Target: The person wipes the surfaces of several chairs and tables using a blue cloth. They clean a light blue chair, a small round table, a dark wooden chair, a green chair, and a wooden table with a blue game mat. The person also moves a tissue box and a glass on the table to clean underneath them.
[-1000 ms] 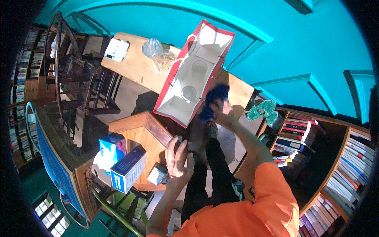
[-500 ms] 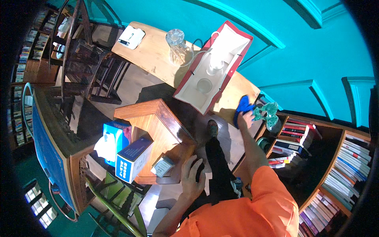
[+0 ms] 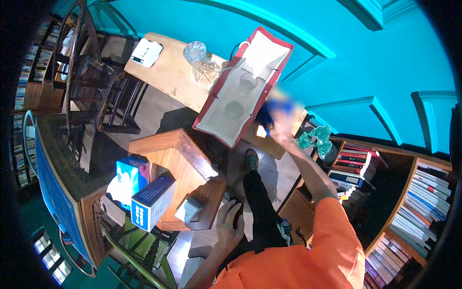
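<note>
My right hand [image 3: 283, 126] reaches forward to the right end of the wooden table. It grips a blue cloth [image 3: 265, 117] that lies against the tabletop beside the red-edged box. Both the fingertips and part of the cloth are smeared. My left hand [image 3: 229, 225] hangs low in front of me, thumb and fingers curved but apart. Something black shows between them, which looks like my dark trouser leg. Close to the right of the cloth stands a green leafy plant [image 3: 315, 138].
On the table [image 3: 166, 72] are a long white-lined red box [image 3: 219, 113], a clear jar [image 3: 195, 51] and a white scale [image 3: 147, 53]. A wooden stand [image 3: 163, 144] holds a tissue box [image 3: 130, 178], a blue carton [image 3: 153, 200] and a small grey box [image 3: 191, 209]. Bookshelves [image 3: 409, 192] rise at right.
My right hand and the blue cloth have moved farther across the table end, toward the wall and the box. The whole view has shifted slightly. My left hand stays low.
</note>
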### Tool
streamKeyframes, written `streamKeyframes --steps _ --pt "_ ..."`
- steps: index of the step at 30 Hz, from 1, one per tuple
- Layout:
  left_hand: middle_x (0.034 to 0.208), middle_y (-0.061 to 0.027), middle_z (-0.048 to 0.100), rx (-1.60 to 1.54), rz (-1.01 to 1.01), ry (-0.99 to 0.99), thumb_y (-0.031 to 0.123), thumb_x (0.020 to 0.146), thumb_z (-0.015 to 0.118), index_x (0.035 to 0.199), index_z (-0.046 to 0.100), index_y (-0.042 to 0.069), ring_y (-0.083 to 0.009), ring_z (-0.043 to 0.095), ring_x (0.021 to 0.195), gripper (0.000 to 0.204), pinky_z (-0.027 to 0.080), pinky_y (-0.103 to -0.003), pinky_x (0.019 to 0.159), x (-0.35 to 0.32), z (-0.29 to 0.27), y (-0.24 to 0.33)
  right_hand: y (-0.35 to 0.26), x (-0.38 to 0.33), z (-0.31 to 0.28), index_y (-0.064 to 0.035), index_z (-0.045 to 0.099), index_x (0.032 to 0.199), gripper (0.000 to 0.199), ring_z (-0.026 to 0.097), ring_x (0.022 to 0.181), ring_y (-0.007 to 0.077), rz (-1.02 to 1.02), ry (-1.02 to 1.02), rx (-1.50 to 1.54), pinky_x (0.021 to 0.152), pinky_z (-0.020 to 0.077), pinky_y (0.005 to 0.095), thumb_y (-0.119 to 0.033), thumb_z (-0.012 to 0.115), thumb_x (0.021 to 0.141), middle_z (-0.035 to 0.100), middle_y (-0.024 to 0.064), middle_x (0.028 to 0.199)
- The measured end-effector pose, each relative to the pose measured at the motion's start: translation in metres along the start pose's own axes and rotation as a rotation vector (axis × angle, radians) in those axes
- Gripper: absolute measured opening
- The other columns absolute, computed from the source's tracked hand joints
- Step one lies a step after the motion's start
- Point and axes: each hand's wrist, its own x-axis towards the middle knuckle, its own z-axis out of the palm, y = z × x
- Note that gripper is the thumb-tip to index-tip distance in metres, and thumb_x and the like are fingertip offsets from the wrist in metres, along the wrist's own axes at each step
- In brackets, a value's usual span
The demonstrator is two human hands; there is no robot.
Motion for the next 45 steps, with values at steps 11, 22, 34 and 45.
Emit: streamKeyframes --steps 11,22,34,45 --pt "0.122 -0.0208 0.056 0.067 0.013 0.083 -0.001 0.079 0.062 0.115 0.059 -0.001 -0.0378 0.056 0.109 0.035 0.045 -0.042 0.094 0.068 0.008 0.026 0.07 0.071 0.063 -0.011 0.046 0.128 0.064 0.043 0.114 0.0391 0.314 -0.053 -0.184 0.09 0.0412 0.0485 -0.032 0.071 0.073 0.043 0.0131 0.126" --pt "0.118 -0.0197 0.059 -0.078 -0.005 0.101 -0.001 0.08 0.062 0.113 0.062 0.001 -0.0366 0.058 0.108 0.033 0.046 -0.041 0.093 0.02 0.004 0.035 0.058 -0.116 0.105 0.0075 0.041 0.124 0.067 0.053 0.105 0.0502 0.893 0.047 0.248 0.094 0.0442 0.0526 -0.04 0.06 0.081 0.05 0.0354 0.119" --pt "0.112 -0.0183 0.063 -0.05 0.084 0.208 0.0 0.08 0.063 0.11 0.064 0.002 -0.0347 0.06 0.105 0.031 0.048 -0.04 0.091 -0.079 -0.059 0.019 -0.12 -0.177 0.056 0.0038 0.059 0.111 0.048 0.063 0.093 0.0374 0.258 -0.296 0.65 0.081 0.049 0.0425 -0.026 0.068 0.075 0.066 0.0233 0.098" --pt "0.1 -0.0169 0.067 -0.228 0.111 0.321 0.002 0.081 0.061 0.103 0.066 0.001 -0.0345 0.064 0.094 0.023 0.052 -0.04 0.081 -0.155 -0.108 0.0 -0.081 -0.228 -0.15 0.0042 0.057 0.122 0.045 0.063 0.09 0.0229 0.511 -0.511 1.209 0.081 0.0518 0.0343 -0.008 0.058 0.079 0.065 0.0133 0.105"
